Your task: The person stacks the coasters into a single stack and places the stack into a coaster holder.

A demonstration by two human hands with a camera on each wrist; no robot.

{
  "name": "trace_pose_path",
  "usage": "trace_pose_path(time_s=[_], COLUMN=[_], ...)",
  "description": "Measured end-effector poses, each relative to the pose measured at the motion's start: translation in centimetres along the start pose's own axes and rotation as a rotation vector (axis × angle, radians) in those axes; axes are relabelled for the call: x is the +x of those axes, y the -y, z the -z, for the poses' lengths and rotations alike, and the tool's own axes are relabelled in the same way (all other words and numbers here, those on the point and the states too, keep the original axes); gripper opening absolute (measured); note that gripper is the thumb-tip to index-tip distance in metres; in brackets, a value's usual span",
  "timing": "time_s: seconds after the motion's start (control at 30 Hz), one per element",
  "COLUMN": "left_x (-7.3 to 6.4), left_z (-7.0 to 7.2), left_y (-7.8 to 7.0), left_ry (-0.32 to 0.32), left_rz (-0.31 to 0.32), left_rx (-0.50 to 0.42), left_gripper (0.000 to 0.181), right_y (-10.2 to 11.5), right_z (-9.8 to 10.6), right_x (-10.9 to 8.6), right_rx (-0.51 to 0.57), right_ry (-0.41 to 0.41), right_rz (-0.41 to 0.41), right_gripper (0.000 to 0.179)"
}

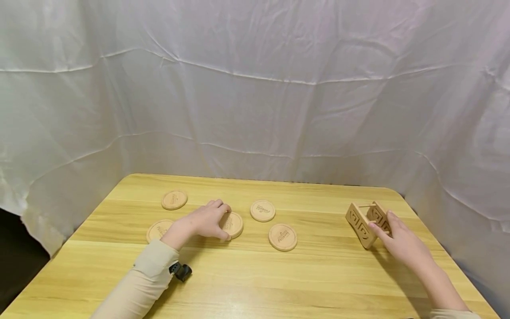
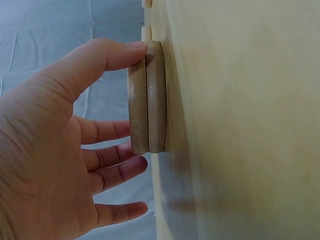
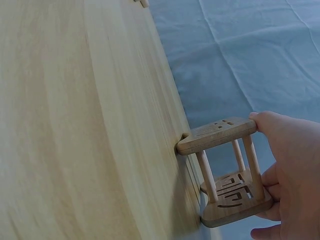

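Note:
My left hand (image 1: 208, 220) pinches a round wooden coaster (image 1: 232, 225) at its edge, thumb on the near side and fingers around the far side. In the left wrist view this upper coaster (image 2: 138, 107) lies flat against a second coaster (image 2: 156, 97) on the table. At the right, my right hand (image 1: 407, 242) grips a wooden coaster holder (image 1: 361, 227) with cut-out side panels joined by round rods. The right wrist view shows the thumb on one panel of the holder (image 3: 230, 197) and fingers at the other. No coaster sits inside it.
Four-sided wooden table (image 1: 255, 283) with white cloth (image 1: 279, 110) hanging behind. Single coasters lie at back left (image 1: 174, 200), by the left forearm (image 1: 158, 230), and right of the left hand: one farther back (image 1: 263, 210), one nearer (image 1: 283, 237). A black strap device (image 1: 181, 271) is on the left wrist.

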State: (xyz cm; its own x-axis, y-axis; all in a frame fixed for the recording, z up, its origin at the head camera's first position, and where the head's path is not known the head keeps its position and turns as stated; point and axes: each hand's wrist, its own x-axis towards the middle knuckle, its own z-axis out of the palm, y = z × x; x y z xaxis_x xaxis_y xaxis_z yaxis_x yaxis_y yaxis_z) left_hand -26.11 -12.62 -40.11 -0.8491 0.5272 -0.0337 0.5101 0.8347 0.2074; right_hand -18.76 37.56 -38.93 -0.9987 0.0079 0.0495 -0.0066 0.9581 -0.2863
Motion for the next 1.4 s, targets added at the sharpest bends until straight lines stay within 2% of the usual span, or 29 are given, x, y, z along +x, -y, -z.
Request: trace_pose_path(time_s=[0.23,0.53,0.87,1.07,1.4], left_x=[-0.1,-0.7,-0.7,0.4,3.2], left_z=[0.3,1.6,2.7,3.2,3.0], left_y=[0.0,-0.5,-1.7,-2.8,-4.5], left_ry=[-0.001,-0.026,-0.148,-0.166,-0.166], left_rz=[-0.008,0.016,-0.091,-0.099,-0.086], left_rx=[0.004,-0.031,-0.028,-0.008,-0.018], left_gripper=[0.084,0.090,0.072,0.074,0.074], right_y=[-0.1,0.2,0.3,0.3,0.3], right_z=[0.0,0.0,0.0,0.1,0.1], right_x=[0.0,-0.1,-0.2,-0.1,-0.3], right_rx=[0.001,-0.001,0.000,-0.001,0.002], right_ry=[-0.001,-0.008,-0.013,-0.016,-0.018], right_rz=[0.000,0.000,0.007,0.005,0.005], right_gripper=[0.085,0.085,0.085,0.085,0.085])
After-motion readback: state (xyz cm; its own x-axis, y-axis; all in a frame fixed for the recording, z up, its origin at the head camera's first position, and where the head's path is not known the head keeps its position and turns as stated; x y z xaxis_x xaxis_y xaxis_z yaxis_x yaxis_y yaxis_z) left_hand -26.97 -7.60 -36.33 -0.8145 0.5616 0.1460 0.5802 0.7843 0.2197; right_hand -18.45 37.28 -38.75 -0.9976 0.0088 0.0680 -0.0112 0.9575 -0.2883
